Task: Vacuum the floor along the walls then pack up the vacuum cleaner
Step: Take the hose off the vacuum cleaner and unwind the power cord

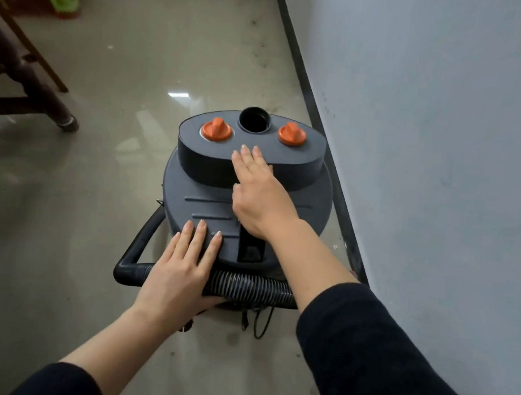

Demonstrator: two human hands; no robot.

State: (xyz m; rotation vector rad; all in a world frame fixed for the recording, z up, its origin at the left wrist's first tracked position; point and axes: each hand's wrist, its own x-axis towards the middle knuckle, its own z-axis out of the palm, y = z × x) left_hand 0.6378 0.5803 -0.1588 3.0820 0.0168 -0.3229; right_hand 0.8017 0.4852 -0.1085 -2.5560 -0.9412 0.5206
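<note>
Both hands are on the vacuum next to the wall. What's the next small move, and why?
Probably curl the left hand around the handle and the hose lying along it. The right hand lies flat on the lid and the top port is empty, so the vacuum seems ready to wheel away.

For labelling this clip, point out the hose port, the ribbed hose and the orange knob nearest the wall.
hose port (254, 122), head view, its dark opening.
ribbed hose (248, 288), head view, bare coils.
orange knob nearest the wall (291, 134), head view, raised grip.
</note>
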